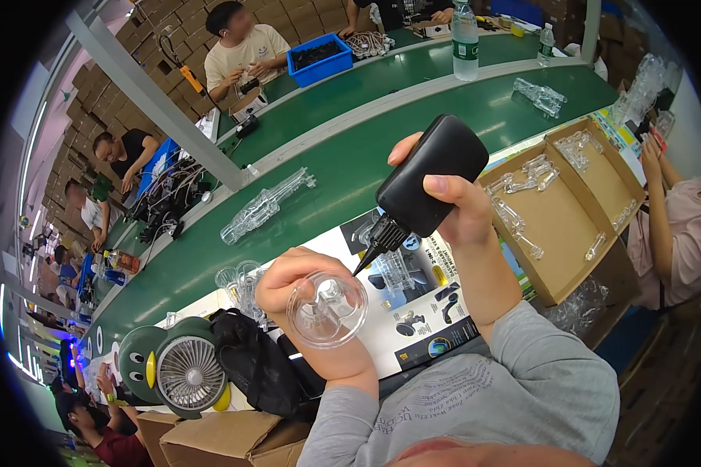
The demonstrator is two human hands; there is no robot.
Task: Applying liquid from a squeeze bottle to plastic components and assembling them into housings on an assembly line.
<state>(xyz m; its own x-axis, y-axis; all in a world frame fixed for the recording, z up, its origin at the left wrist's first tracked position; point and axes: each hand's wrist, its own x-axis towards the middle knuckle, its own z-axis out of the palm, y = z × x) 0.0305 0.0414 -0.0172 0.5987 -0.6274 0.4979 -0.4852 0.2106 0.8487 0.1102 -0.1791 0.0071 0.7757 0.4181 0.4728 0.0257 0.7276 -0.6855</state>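
My right hand [467, 214] grips a black squeeze bottle [436, 167], tilted so that its thin nozzle [375, 247] points down and left. In my left hand [288, 274] is a clear plastic part with a round, dish-like base [327, 321], its round face turned up toward me. The nozzle tip is at the upper right rim of this part; whether they touch I cannot tell. Several similar clear plastic pieces [393, 268] lie just beyond my hands on a printed cardboard sheet [382, 338]. More clear pieces [245, 280] sit behind my left hand, partly hidden by it.
An open cardboard tray [553, 257] with small clear parts stands at the right. At the left are a green penguin-shaped fan [183, 373] and a black bag [257, 362]. Beyond runs a green conveyor [350, 148] carrying clear parts [266, 204] and a water bottle [465, 47]. Co-workers sit around it.
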